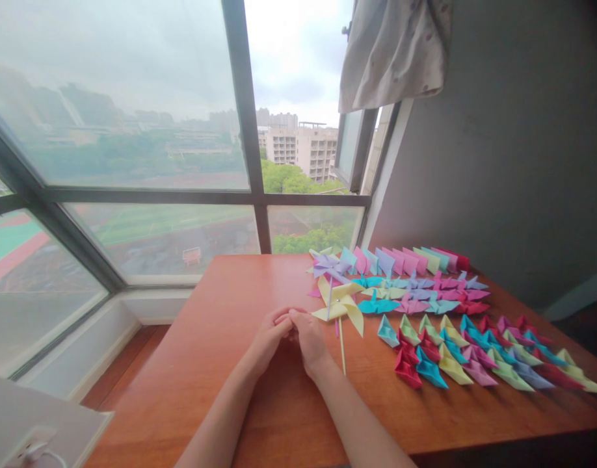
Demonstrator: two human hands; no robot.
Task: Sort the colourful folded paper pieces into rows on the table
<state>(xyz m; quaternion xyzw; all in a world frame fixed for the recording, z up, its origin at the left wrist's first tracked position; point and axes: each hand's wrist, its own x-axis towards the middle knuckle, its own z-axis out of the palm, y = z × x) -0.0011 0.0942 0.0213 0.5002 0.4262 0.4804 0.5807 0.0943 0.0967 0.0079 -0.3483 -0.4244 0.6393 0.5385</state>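
Note:
Both my hands rest together on the wooden table, fingers folded against each other. My left hand (270, 333) meets my right hand (308, 335) at the fingertips, and no object shows in either. Just right of my right hand lies a yellow paper pinwheel (341, 303) on a thin stick. Behind it is a purple paper pinwheel (331, 266), partly overlapping others. Rows of folded paper boats (452, 364) in red, blue, yellow, pink and green stand further right. Beyond the boats sit folded paper cranes (376, 304).
At the table's (205, 325) back right stands a row of folded coloured paper pieces (400, 261). Large window panes (157, 234) rise behind the table, one sash (354, 149) being open. A curtain (396, 58) hangs by the grey wall (513, 143).

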